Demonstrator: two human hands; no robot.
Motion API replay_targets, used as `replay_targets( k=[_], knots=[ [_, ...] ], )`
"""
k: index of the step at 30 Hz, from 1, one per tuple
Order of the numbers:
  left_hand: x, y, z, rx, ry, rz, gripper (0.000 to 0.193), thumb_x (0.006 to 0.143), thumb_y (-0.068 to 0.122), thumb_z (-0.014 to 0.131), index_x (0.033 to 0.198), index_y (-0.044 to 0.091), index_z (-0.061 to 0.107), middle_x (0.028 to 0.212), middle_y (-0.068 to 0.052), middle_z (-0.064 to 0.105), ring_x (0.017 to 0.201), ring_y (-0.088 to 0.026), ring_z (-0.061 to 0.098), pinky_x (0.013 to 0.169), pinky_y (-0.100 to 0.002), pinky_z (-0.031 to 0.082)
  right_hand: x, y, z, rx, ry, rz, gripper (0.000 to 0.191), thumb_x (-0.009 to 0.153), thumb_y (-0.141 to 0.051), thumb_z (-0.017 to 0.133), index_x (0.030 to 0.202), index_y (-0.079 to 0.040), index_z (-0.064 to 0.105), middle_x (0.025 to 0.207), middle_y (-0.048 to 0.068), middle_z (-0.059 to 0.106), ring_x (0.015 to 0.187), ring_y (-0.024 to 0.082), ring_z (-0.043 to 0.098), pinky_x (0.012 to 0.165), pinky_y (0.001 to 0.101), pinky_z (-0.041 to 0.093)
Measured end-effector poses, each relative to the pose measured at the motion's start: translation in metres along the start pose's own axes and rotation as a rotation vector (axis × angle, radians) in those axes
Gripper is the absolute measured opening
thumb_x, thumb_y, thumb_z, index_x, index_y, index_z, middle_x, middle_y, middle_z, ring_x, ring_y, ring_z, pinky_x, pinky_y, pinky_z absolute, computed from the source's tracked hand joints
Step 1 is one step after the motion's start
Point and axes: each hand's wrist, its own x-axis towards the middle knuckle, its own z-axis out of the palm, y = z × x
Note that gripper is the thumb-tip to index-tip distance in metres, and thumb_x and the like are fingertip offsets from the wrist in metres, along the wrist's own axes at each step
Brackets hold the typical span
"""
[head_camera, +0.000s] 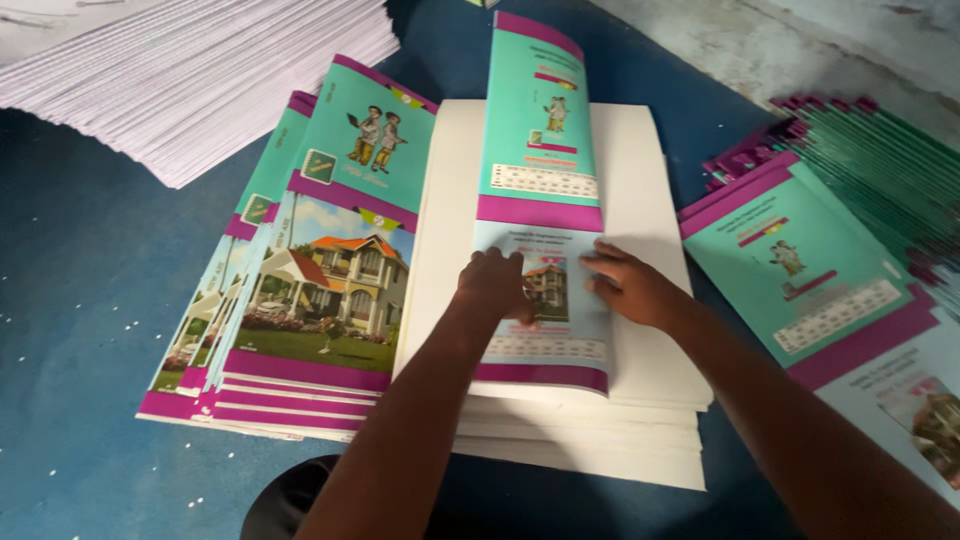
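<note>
A long teal and magenta printed cover (540, 150) with a house picture lies on top of a thick stack of white sheets (640, 200) in the middle. My left hand (492, 284) rests as a loose fist on the lower part of the cover. My right hand (628, 285) presses flat beside it, fingers spread on the cover's right edge. Neither hand grips anything.
A fanned pile of finished covers (320, 300) lies to the left on the blue floor (80, 300). More covers (810, 270) and a fanned row of bound books (880, 160) sit at right. A large heap of white paper (190, 70) is at top left.
</note>
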Motion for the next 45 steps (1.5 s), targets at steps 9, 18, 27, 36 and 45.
replay_targets(
  k=[9, 18, 27, 36, 45],
  knots=[
    [0.003, 0.009, 0.001, 0.101, -0.019, -0.028, 0.104, 0.058, 0.045, 0.098, 0.149, 0.03, 0.05, 0.15, -0.026, 0.04, 0.142, -0.051, 0.035, 0.108, -0.051, 0.049, -0.069, 0.018, -0.047, -0.147, -0.068, 0.29, 0.024, 0.084, -0.009, 0.068, 0.107, -0.015, 0.071, 0.109, 0.008, 0.071, 0.098, 0.027, 0.07, 0.089, 0.0399, 0.055],
    [0.005, 0.005, 0.0, 0.048, -0.045, -0.079, 0.105, 0.06, 0.038, 0.097, 0.152, 0.034, 0.047, 0.156, -0.024, 0.032, 0.145, -0.052, 0.031, 0.105, -0.054, 0.053, -0.133, 0.05, -0.065, -0.306, -0.505, 0.627, 0.038, 0.076, -0.008, 0.074, 0.113, -0.012, 0.066, 0.114, 0.015, 0.07, 0.111, 0.034, 0.066, 0.089, 0.0462, 0.053],
    [0.006, -0.002, 0.003, 0.007, 0.001, -0.077, 0.108, 0.057, 0.035, 0.098, 0.151, 0.036, 0.047, 0.155, -0.02, 0.036, 0.143, -0.051, 0.034, 0.106, -0.055, 0.052, -0.144, 0.002, -0.081, -0.319, -0.928, 0.943, 0.055, 0.067, -0.006, 0.093, 0.117, -0.004, 0.07, 0.119, 0.016, 0.072, 0.115, 0.031, 0.069, 0.096, 0.044, 0.055],
    [0.003, -0.001, 0.003, -0.019, -0.002, -0.094, 0.106, 0.057, 0.034, 0.098, 0.151, 0.037, 0.048, 0.155, -0.018, 0.035, 0.144, -0.047, 0.033, 0.109, -0.053, 0.049, -0.171, 0.051, -0.065, -0.26, -0.863, 0.871, 0.051, 0.073, -0.021, 0.088, 0.121, -0.009, 0.074, 0.117, 0.011, 0.076, 0.114, 0.025, 0.072, 0.101, 0.0416, 0.051],
    [-0.002, 0.001, 0.001, 0.02, -0.016, -0.093, 0.106, 0.059, 0.035, 0.098, 0.151, 0.035, 0.046, 0.154, -0.02, 0.034, 0.144, -0.05, 0.032, 0.108, -0.054, 0.05, -0.148, 0.073, -0.062, -0.127, -0.379, 0.869, 0.041, 0.094, -0.021, 0.066, 0.133, -0.011, 0.063, 0.117, 0.017, 0.076, 0.108, 0.032, 0.073, 0.097, 0.045, 0.056]
  ],
)
